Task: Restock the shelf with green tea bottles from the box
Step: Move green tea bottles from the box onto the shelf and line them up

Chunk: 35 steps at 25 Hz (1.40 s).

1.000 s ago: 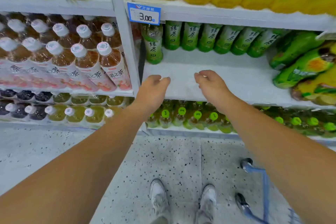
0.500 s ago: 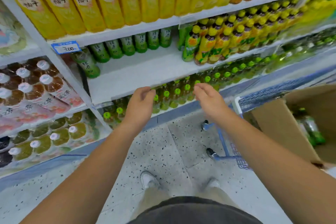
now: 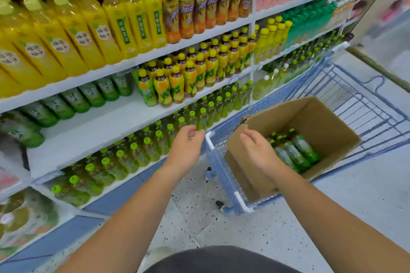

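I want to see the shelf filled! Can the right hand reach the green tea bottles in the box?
Probably yes. The box is open on top, nothing covers the green tea bottles, and the empty right hand hovers beside them.

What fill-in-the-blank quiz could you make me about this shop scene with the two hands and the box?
1. The cardboard box sits in a wire cart coloured ____.
2. The bottles lying in the box have ____ caps.
3. The left hand and the right hand hold ____.

Missing words: blue; green; nothing.
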Each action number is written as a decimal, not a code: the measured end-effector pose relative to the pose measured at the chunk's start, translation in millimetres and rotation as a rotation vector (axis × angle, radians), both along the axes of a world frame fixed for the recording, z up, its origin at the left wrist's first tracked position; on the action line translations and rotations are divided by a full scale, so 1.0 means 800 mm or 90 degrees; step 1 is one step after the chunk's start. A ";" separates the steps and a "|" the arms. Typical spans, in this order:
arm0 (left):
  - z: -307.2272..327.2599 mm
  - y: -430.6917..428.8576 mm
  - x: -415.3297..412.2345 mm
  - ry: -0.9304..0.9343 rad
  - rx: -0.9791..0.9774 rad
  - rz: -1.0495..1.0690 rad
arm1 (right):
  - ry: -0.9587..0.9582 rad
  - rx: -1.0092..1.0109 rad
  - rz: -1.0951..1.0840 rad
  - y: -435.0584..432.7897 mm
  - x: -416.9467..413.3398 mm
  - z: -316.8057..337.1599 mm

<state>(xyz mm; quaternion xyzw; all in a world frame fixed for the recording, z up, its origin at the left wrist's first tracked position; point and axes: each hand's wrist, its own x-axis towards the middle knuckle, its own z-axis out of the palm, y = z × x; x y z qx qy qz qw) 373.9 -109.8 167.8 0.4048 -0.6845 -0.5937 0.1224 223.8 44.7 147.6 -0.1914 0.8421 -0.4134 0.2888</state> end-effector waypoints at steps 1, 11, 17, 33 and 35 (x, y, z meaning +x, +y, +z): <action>0.000 0.022 -0.024 0.004 0.008 -0.015 | 0.000 0.005 -0.012 0.022 -0.021 0.001; -0.026 0.140 -0.219 -0.078 0.120 -0.189 | -0.064 0.065 -0.172 0.181 -0.181 -0.014; -0.085 0.156 -0.340 -0.205 0.121 -0.293 | -0.064 0.161 -0.282 0.212 -0.249 -0.053; -0.365 0.153 -0.518 -0.468 0.099 -0.332 | -0.156 0.449 -0.034 0.196 -0.456 -0.340; -0.395 0.154 -0.535 -0.481 0.063 -0.357 | -0.133 0.472 0.001 0.196 -0.481 -0.368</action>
